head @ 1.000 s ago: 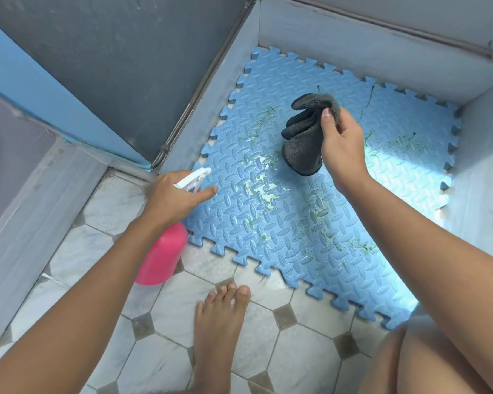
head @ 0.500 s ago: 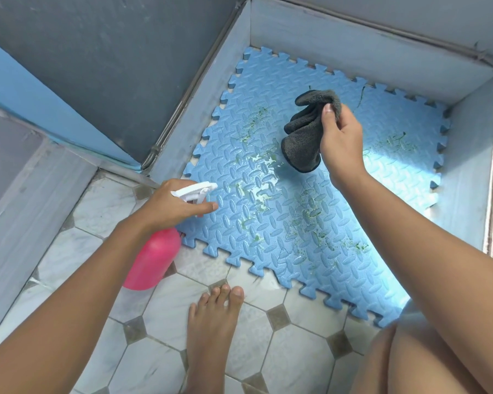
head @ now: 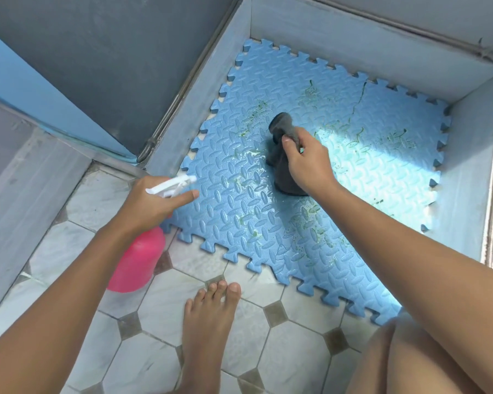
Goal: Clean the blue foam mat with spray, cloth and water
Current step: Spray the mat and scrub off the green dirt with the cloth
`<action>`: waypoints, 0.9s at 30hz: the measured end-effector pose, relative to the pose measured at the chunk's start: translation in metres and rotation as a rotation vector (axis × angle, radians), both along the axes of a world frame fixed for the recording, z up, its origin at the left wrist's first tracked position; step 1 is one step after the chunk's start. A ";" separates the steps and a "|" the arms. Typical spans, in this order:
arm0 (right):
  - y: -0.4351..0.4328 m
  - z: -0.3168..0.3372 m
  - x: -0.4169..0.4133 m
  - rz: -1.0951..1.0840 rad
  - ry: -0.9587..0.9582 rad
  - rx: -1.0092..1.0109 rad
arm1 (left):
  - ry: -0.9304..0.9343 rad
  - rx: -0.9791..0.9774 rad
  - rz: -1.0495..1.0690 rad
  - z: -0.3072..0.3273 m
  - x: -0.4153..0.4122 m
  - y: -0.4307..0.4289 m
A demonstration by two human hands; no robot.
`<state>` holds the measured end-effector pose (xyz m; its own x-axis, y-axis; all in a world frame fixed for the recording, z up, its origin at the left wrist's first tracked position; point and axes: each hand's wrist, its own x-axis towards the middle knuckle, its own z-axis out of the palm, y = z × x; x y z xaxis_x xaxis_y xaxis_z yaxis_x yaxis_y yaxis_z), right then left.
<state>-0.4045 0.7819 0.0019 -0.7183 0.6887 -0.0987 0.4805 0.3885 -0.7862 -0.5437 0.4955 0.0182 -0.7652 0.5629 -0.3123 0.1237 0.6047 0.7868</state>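
Over the last second the right hand (head: 308,163) has dropped from dangling the dark grey cloth (head: 281,169) to bunching it under the palm, low over the blue foam mat's (head: 228,166) wet middle.

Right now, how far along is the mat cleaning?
Done: spray glistens as a wet patch on the blue foam mat. In hand: the left hand grips the pink spray bottle, the right hand holds the grey cloth at that patch. Left: green stains across the mat need wiping; no rinse water visible.
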 end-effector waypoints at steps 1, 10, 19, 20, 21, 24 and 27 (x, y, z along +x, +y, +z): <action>-0.006 -0.011 0.000 0.081 -0.066 0.047 | 0.055 0.025 0.039 0.002 0.000 0.000; -0.142 -0.053 0.045 1.023 -0.197 0.381 | 0.263 0.109 0.158 0.005 -0.002 0.012; -0.037 -0.060 -0.033 0.568 -0.253 0.600 | -0.205 -0.020 0.190 -0.086 0.107 -0.058; -0.027 -0.059 -0.046 0.458 -0.271 0.572 | -0.167 -0.120 0.194 -0.111 0.149 -0.069; -0.022 -0.059 -0.058 0.356 -0.277 0.541 | -0.115 -0.157 0.188 -0.128 0.176 -0.074; -0.047 -0.061 -0.078 0.277 -0.242 0.504 | -0.074 -0.198 0.143 -0.116 0.155 -0.067; -0.106 -0.069 -0.064 0.626 -0.178 0.537 | -0.133 -0.211 0.123 -0.114 0.158 -0.068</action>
<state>-0.4684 0.6761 -0.0667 -0.9878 0.1546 -0.0199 0.1516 0.9237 -0.3517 -0.3854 0.4271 -0.0953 -0.7680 0.3804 -0.5153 -0.0568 0.7609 0.6464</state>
